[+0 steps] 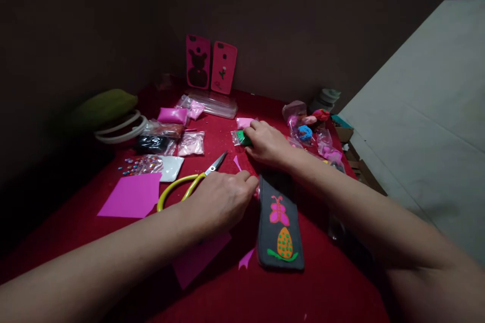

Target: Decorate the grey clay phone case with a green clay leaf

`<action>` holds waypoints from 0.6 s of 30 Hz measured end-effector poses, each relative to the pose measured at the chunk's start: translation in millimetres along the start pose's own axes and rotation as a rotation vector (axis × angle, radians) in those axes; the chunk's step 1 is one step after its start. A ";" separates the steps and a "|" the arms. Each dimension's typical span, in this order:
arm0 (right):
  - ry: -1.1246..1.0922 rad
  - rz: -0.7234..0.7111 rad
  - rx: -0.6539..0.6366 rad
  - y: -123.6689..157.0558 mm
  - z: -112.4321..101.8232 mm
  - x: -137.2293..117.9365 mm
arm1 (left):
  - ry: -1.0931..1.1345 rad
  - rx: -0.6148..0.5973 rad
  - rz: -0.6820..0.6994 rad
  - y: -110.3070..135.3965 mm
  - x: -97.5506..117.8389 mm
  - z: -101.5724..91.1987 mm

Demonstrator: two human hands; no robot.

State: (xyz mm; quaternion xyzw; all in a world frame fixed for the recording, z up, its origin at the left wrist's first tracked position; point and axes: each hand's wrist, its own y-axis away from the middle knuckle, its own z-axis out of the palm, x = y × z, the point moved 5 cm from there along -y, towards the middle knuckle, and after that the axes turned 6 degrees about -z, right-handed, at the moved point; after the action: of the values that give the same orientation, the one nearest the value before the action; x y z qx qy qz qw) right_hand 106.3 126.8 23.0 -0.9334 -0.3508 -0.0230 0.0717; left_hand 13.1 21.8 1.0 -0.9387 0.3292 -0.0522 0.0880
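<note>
My right hand (267, 144) reaches forward over the red cloth and closes its fingers on a small bag of green clay (241, 138). My left hand (221, 198) rests knuckles up, fingers curled under, at the top end of a dark grey felt strip (279, 227) decorated with a pink butterfly and an orange egg. A bit of pink shows at its fingertips; what they hold is hidden. Yellow-handled scissors (189, 185) lie just left of that hand.
Pink paper sheets (132, 195) and scraps lie on the red table (333, 282). Bags of clay (191, 143), a gem sheet (142, 164), two pink phone cases (211, 64) against the wall, more clay bags (310, 128) at right, white rings (121, 128) at left.
</note>
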 end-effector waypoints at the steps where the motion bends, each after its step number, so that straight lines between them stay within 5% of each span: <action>1: 0.008 0.008 0.003 -2.7 4.7 -0.3 | 0.008 0.015 0.000 0.0 -0.2 0.6; 7: -0.008 0.006 0.037 -10.9 14.0 9.7 | 0.093 0.127 -0.069 -3.4 -15.6 -6.6; 12: -0.115 0.067 0.162 27.7 -26.8 20.0 | 0.284 0.331 -0.260 -9.0 -42.9 -27.5; 15: -0.728 0.059 0.202 76.9 -51.6 5.0 | 0.728 0.416 -0.290 -7.3 -44.1 -41.0; 18: -1.063 0.077 0.205 126.9 -60.9 -24.0 | 1.119 0.184 -0.218 -4.1 -18.7 -47.3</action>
State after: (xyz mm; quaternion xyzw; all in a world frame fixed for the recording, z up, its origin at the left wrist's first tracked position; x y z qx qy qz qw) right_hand 172.2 7.6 66.0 -0.8169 -0.3046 0.4892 -0.0239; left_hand -6.4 30.5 47.3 -0.7851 0.2213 -0.5780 -0.0240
